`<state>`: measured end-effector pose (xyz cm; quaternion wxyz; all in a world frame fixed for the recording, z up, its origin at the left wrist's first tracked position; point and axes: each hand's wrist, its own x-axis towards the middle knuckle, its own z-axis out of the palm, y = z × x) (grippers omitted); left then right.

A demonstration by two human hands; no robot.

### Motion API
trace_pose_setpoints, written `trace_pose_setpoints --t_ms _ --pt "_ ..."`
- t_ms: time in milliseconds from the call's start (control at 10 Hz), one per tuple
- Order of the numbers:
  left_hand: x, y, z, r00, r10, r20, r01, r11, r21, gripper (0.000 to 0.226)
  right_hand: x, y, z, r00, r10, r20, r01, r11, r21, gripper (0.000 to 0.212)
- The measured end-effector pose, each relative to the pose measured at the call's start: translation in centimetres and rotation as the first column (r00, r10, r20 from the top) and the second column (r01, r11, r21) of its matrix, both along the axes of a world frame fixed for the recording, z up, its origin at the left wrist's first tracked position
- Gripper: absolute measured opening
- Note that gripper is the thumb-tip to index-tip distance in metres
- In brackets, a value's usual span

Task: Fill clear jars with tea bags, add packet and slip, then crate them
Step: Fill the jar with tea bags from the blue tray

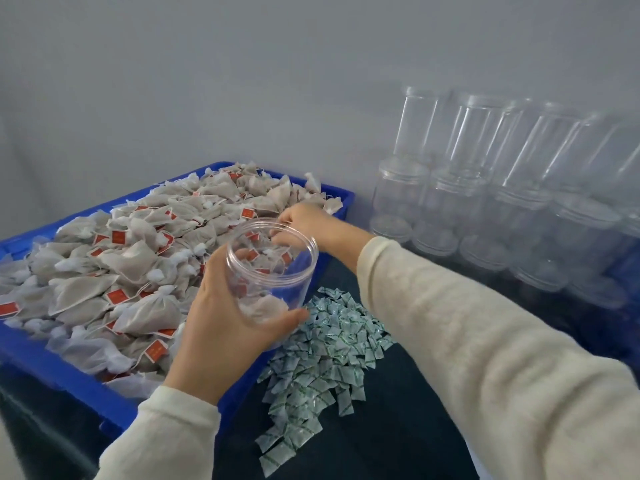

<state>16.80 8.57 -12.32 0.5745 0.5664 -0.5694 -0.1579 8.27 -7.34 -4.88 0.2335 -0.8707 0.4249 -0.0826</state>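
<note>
1. Right hand (304,220) fingers: pinching tea bags (138,258) at the jar mouth, one o'clock.
2. Left hand (221,327) fingers: gripping the tilted jar (273,268) over the blue crate (69,375) edge.
3. Advice: keep the mouth tilted; drop bags deep.
4. Packets (322,355): lying on the desk (398,427), five o'clock.

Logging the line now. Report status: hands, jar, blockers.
Left hand grips the open jar, tilted over the crate. Right hand among the tea bags at the jar mouth. Nothing in the way.
</note>
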Motion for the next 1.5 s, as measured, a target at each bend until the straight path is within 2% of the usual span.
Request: trace_pose_setpoints --t_ms 100,200,300,400,500,600,700,1100,1200,1300,1500 --pt "0.1 0.0 -0.2 1.0 -0.015 0.001 0.015 1.0 0.002 0.102 1.4 -0.7 -2.0 0.995 0.028 -0.096 -0.029 1.0 -0.011 0.031" --pt "0.0 0.0 -0.1 0.999 -0.041 -0.021 0.041 0.999 -0.014 0.094 2.6 -1.3 -4.2 0.982 0.074 -0.176 -0.07 0.997 0.029 0.033" --pt "-0.2 0.0 0.0 0.997 -0.065 -0.043 0.063 0.997 -0.039 0.091 3.7 -2.3 -6.4 0.959 0.054 -0.277 -0.059 0.998 -0.009 0.034" --pt "-0.2 0.0 0.1 0.996 -0.07 -0.062 0.067 0.996 -0.051 0.092 4.6 -2.3 -7.1 0.928 0.141 -0.344 -0.168 0.984 -0.05 0.036" --pt "0.0 0.1 -0.1 0.997 -0.034 -0.064 0.031 0.998 -0.047 0.09 5.1 -1.0 -6.7 0.93 0.198 -0.309 -0.288 0.916 -0.279 0.037" --pt "0.2 0.2 0.0 0.996 0.02 -0.084 -0.025 0.998 -0.053 0.09 5.4 -1.1 -6.7 0.919 0.214 -0.332 -0.292 0.933 -0.208 0.03" --pt "0.0 0.3 0.3 0.997 0.047 -0.054 -0.05 0.997 -0.058 0.086 5.6 -0.6 -5.9 0.928 0.142 -0.345 -0.213 0.96 -0.18 0.025" --pt "0.0 0.1 0.3 0.996 0.086 -0.024 -0.087 0.995 -0.041 0.088 6.6 -2.2 -7.2 0.94 0.089 -0.328 -0.186 0.943 -0.276 0.013" --pt "0.1 0.1 0.3 0.997 0.079 -0.01 -0.079 0.996 -0.047 0.089 6.9 -2.6 -7.7 0.945 0.096 -0.313 -0.192 0.937 -0.292 0.041" --pt "0.1 0.1 0.3 0.998 0.059 -0.01 -0.059 0.997 -0.059 0.087 7.1 -2.5 -8.0 0.945 0.092 -0.313 -0.185 0.941 -0.284 0.042" --pt "0.3 -0.1 0.2 0.999 0.043 -0.024 -0.044 0.998 -0.043 0.088 6.1 -2.1 -6.9 0.973 0.098 -0.21 -0.151 0.955 -0.255 0.042"
